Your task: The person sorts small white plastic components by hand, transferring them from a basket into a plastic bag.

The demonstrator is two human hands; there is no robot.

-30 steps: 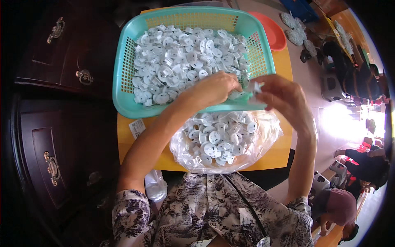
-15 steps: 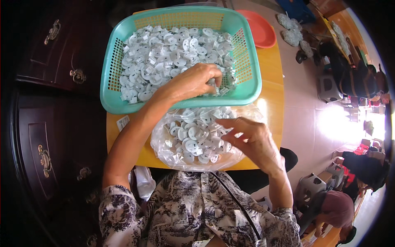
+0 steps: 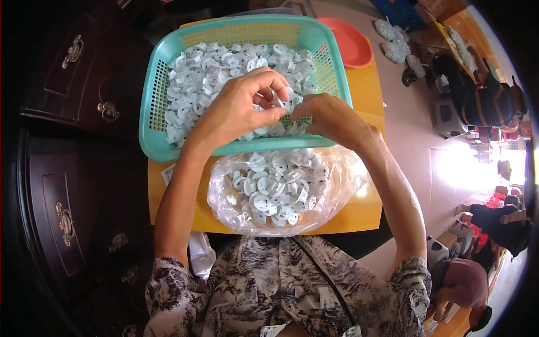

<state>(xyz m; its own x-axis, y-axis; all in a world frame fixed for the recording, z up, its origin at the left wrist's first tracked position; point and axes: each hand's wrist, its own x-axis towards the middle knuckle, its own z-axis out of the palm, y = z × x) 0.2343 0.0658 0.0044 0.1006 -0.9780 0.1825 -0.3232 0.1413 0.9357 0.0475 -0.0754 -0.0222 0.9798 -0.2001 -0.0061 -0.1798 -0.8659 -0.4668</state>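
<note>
A green plastic basket [image 3: 147, 126] is heaped with small white plastic pieces [image 3: 205, 76], round discs with square blocks on them. Over its front part, my left hand [image 3: 238, 106] is closed, with one white plastic piece [image 3: 279, 101] between thumb and fingers. Close to its right, my right hand [image 3: 334, 119] is bent down with fingers curled together over the basket; whatever they grip is hidden. Nearer to me, a clear plastic bag [image 3: 342, 174] lies spread out with more of the white pieces [image 3: 269, 188] in it.
Basket and bag rest on a yellow wooden table [image 3: 370, 101]. A red plastic dish [image 3: 351, 45] sits by the basket's far right corner. A dark drawer cabinet [image 3: 50, 191] stands at left. On the right are a tiled floor, grey stools [image 3: 447, 119] and other people [image 3: 463, 281].
My right hand has moved from above the bag up to the basket. My left hand has lifted from the pile, a white piece now showing in its fingers.
</note>
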